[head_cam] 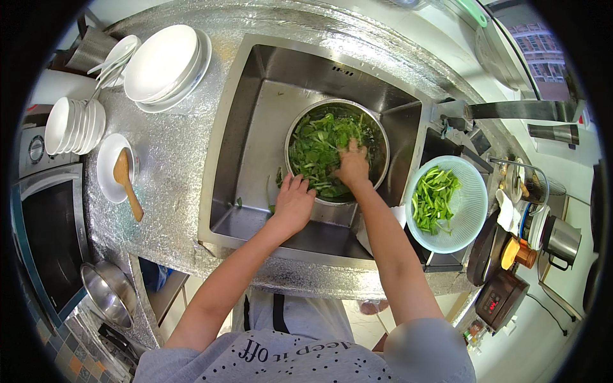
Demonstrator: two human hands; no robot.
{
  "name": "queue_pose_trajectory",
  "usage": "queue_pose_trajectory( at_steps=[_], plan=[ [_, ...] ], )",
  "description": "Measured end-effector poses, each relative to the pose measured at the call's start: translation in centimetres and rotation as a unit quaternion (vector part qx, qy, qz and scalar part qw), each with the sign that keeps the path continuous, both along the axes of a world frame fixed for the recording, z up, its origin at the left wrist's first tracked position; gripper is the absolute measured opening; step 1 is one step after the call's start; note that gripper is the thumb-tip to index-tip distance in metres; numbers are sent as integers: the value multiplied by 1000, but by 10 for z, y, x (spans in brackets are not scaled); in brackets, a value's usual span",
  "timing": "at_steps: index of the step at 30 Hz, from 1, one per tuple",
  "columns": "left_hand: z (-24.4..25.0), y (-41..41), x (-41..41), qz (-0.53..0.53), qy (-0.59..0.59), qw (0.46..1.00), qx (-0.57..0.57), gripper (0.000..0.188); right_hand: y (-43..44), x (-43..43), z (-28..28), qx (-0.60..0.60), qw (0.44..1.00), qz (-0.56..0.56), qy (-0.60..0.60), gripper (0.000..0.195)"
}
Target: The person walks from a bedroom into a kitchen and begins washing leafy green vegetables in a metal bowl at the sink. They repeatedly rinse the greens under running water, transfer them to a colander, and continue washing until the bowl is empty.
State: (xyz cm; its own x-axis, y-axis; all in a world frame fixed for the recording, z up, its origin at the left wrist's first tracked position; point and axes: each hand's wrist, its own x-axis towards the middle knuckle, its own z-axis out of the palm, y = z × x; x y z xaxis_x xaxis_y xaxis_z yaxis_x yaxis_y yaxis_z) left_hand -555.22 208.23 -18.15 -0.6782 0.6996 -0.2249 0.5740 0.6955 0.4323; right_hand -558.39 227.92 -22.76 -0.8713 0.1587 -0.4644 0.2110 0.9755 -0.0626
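A round stainless steel bowl [379, 184] stands in the metal sink [268, 119], filled with leafy green vegetables [316, 143] and some water. My right hand [353, 165] reaches into the bowl among the greens, fingers spread; whether it grips any is hidden. At the bowl's near left rim is my left hand [296, 201], its fingertips over the edge touching the leaves. A few loose leaves and stems lie on the sink floor left of the bowl. To the right of the sink, a pale blue plastic colander [467, 206] holds cut green stems [435, 198].
On the foil-covered counter [167, 158] at left are stacked white plates [163, 62], small bowls [60, 125] and a white bowl with a wooden spatula [125, 179] across it. The faucet [522, 111] is at the sink's right. A rice cooker [500, 299] stands at lower right.
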Motion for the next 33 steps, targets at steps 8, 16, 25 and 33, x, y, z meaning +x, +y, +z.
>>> queue_pose_trajectory(
  at_steps=[8,16,25,33],
  plan=[
    [-4,-3,2,9,-7,1000,-5,26,25,-28,57,-466,811,-354,18,42],
    [-1,3,-1,3,-18,1000,8,24,31,-6,15,-139,977,-159,-25,81],
    [3,1,-4,-6,-31,1000,-2,25,-1,5,-2,-29,990,-137,-15,78],
    [6,-3,-6,-9,-63,998,-13,24,24,4,70,-582,670,-461,-6,64]
  ],
)
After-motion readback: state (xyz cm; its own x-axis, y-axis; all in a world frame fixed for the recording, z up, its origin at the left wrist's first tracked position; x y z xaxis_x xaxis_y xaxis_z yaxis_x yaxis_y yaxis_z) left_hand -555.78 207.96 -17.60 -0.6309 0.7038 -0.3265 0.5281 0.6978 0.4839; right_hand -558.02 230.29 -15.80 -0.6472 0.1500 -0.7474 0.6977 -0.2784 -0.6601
